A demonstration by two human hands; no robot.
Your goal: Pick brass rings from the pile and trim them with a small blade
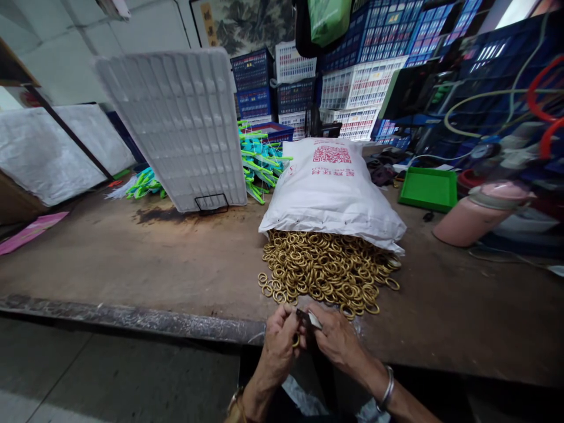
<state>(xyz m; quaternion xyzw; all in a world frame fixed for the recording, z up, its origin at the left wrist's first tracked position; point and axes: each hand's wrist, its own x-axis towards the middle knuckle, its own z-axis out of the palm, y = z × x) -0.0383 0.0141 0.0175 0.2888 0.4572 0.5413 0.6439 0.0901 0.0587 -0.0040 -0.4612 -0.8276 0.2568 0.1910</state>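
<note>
My left hand (281,336) is closed around a brass-coloured ring (296,341), part of which shows below the fingers. My right hand (337,336) pinches a small flat tool (314,320) with a whitish part and a dark end; its exact kind is unclear. The dark end reaches across to the left fingertips. Both hands are close together at the table's front edge. Just beyond them lies a heap of brass-coloured rings (326,267), spilling from the mouth of a white woven sack (330,194) with red print.
A white ribbed panel (176,129) stands upright on a wire stand at the left of the table (132,252). Green and blue plastic pieces (259,158) lie behind it. A green tray (429,189) and a pink bottle (482,214) are at right. Stacked crates (352,88) fill the back.
</note>
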